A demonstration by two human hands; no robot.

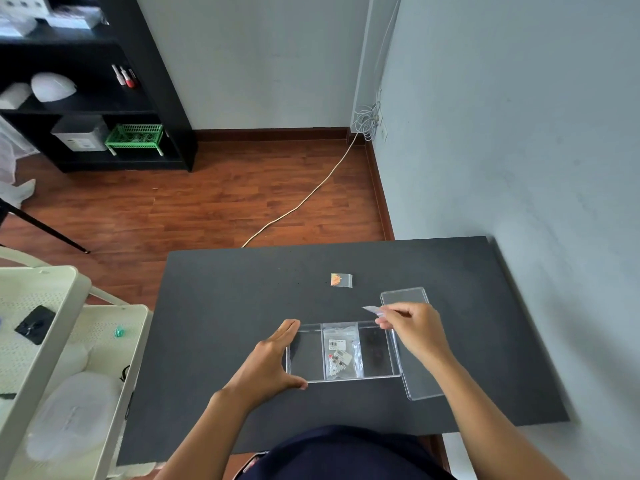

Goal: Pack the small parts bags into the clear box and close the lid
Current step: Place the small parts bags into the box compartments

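Grey walls [502,116], wooden floor [214,199], black shelf unit [86,105], dark table [242,306].

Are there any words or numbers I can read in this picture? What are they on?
None can be read.
White label on the bag in the clear box's middle part: a barcode and tiny print, too small to read.
Grey box on the black shelf: faint marks, too blurred.

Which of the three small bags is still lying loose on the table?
The bag with orange parts, alone on the black table beyond the clear box. One bag lies in the box; another is pinched in the right hand.
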